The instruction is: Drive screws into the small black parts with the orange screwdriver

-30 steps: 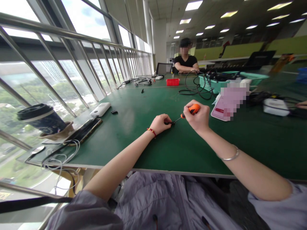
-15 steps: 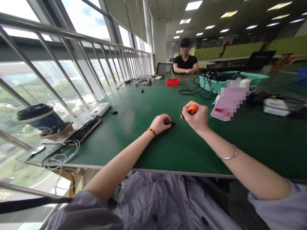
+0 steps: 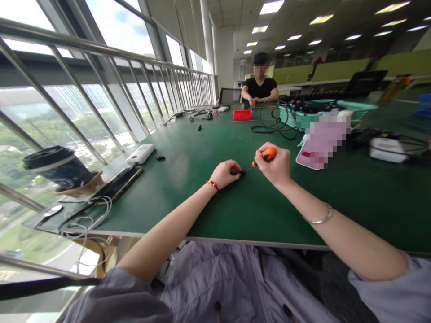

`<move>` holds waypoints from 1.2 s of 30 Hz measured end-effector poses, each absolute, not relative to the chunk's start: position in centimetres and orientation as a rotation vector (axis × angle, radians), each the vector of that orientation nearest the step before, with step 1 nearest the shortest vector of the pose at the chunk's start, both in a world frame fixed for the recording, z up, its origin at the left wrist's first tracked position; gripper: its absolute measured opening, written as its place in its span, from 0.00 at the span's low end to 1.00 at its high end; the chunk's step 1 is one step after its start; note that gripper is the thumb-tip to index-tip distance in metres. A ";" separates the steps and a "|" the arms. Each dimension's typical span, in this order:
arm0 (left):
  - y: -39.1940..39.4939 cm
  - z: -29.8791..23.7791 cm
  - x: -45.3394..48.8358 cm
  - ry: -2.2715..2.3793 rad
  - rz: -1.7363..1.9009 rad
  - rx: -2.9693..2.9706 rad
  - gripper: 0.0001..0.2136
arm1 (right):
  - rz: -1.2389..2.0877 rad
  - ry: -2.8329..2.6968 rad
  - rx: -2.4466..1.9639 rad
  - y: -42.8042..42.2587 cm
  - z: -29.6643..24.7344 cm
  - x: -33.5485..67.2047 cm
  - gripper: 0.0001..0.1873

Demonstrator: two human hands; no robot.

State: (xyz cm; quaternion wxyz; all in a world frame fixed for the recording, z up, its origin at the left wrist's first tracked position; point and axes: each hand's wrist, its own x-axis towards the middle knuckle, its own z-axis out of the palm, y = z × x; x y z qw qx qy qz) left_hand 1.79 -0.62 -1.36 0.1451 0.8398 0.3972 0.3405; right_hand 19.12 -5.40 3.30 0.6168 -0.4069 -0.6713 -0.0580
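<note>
My right hand [image 3: 276, 165] is closed round the orange and black handle of a screwdriver [image 3: 268, 154]. Its thin metal shaft slants down to the left and meets a small black part [image 3: 239, 172]. That part is pinched in the fingers of my left hand [image 3: 226, 174], which rests low over the green table [image 3: 188, 197]. Most of the black part is hidden by my fingers, so its kind does not show.
At the left are a lidded cup [image 3: 59, 168], a phone [image 3: 126, 181], white cables [image 3: 87, 220] and a white case [image 3: 140, 154]. Ahead sit a red basket [image 3: 242, 115] and a teal basket [image 3: 303, 117] with black cables. A pink phone [image 3: 319, 143] lies right. Across sits a person [image 3: 260, 87].
My right hand and the screwdriver have shifted very slightly left. My left hand keeps its place. The person across has moved a hand outward over the table.
</note>
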 end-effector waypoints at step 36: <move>-0.9 -0.7 1.9 1.317 0.886 2.503 0.02 | -0.049 -1.557 -1.016 -5.5 3.5 19.1 0.05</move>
